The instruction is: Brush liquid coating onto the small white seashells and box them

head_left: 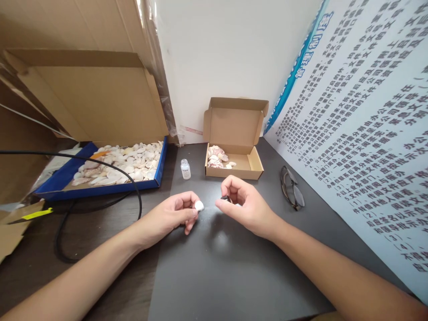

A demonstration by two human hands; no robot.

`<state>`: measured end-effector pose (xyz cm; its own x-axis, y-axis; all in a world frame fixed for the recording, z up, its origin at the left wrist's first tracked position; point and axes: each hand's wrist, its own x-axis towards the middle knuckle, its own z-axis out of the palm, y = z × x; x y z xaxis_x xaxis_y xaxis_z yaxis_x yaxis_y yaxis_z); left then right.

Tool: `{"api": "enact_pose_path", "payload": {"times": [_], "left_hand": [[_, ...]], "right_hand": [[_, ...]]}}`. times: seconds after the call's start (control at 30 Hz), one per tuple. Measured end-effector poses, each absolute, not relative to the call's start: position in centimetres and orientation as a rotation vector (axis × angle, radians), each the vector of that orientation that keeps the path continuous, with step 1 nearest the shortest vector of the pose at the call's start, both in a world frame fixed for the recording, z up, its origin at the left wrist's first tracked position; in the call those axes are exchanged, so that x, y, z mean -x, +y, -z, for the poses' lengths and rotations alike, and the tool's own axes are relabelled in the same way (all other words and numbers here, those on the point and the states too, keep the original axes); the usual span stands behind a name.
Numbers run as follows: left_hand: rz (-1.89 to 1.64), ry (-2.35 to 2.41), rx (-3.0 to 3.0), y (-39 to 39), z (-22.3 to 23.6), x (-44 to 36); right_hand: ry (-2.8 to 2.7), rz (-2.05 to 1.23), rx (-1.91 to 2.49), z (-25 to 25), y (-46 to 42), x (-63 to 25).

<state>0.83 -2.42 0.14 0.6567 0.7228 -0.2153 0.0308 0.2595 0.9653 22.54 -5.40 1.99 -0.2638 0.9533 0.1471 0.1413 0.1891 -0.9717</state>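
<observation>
My left hand (174,213) pinches a small white seashell (199,206) between thumb and fingertips, above the dark mat. Across a short gap to the right, my right hand (249,205) is closed around a small black cap (226,199); most of it is hidden by the fingers. Behind the hands stands a small clear bottle (185,170) with a white label and an uncapped neck. Beyond my right hand sits an open small cardboard box (234,172). Several ridged, reddish-brown and white shells (216,157) lie at its left side, with smaller pale pieces beside them.
A blue-edged cardboard box (100,192) full of pale shells stands at the left with its lid up. A black cable (133,183) loops before it. Eyeglasses (292,189) lie at the right by a printed poster (354,125). A yellow-tipped object (37,214) is far left.
</observation>
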Motion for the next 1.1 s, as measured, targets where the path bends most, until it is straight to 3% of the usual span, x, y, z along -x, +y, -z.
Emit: {"api": "enact_pose_path", "payload": {"times": [0.17,0.37,0.57,0.83,1.1], "left_hand": [[-0.533,0.741,-1.226,-2.41,-0.14,-0.83],[-0.535,0.739,-1.224,-2.42,-0.10,-0.83],[-0.529,0.748,-1.230,-2.39,-0.10,-0.86],[-0.530,0.735,-1.229,-2.52,-0.26,-0.89],[-0.530,0.758,-1.218,-2.59,-0.41,-0.90]], "right_hand": [[-1.582,-0.928,1.189,-1.91,-5.36,-22.57],[-1.606,-1.207,1.016,-2.35,-5.37,-22.82],[-1.667,-0.968,1.200,-2.11,-5.46,-22.63],[-1.576,-1.223,0.973,-2.39,-5.34,-23.01],[-1.633,-0.885,1.229,-1.95,-5.28,-22.69]]}}
